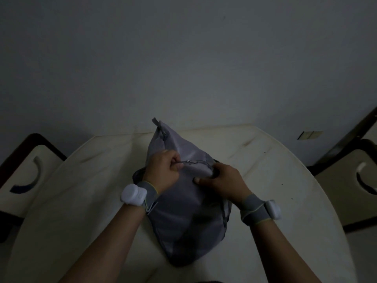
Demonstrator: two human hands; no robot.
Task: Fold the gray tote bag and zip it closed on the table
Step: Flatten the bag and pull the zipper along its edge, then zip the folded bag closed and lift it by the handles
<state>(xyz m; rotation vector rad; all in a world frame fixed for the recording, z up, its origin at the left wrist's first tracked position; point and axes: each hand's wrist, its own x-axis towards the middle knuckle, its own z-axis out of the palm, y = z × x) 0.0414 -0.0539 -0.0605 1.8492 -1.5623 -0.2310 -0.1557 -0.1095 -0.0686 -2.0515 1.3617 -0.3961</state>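
The room is dim. A gray tote bag (183, 211) lies on a pale surface (91, 190), about in the middle of it, right in front of the person. The bag is crumpled and partly folded. Its far end sticks up in a point, and a small strap loop (156, 121) pokes out at the very top of that point.

The left hand (165, 170) is closed tight. Its fingers pinch a small shiny zipper pull (188, 162) that sits on the top of the bag. The right hand (224, 180) is closed around a bunched fold of the bag, just beside the zipper pull. Its thumb presses down on the gray cloth. The two hands are near each other, with the zipper pull between them.

Each wrist wears a gray band with a white box on it. The left wrist box (133, 195) is big and bright. The right wrist box (272, 209) sits on the outer side of the wrist.

A pale chair (24, 170) stands just past the surface on the left, and another chair (350, 180) stands on the right. A plain gray wall (183, 58) is behind it all.
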